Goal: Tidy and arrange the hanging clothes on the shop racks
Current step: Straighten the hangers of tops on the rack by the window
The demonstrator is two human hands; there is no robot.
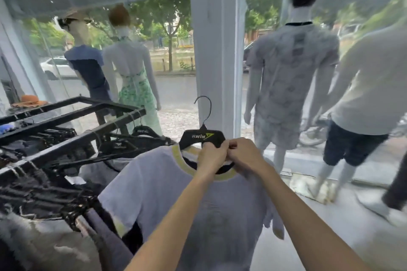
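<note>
A pale lilac T-shirt [167,193] with a yellow-trimmed collar hangs on a black hanger [201,136] that is off the rack, its hook free in the air. My left hand [212,156] and my right hand [244,156] meet at the collar just under the hanger's neck. Both pinch the collar fabric there, fingers curled and touching each other. The black metal rack [72,140] stands to the left with several dark garments on hangers.
Several dressed mannequins [290,76] stand along the shop window ahead and to the right. A white pillar [217,50] rises behind the hanger. Pale floor [330,226] lies open to the right of the shirt. An orange hat [30,100] sits at far left.
</note>
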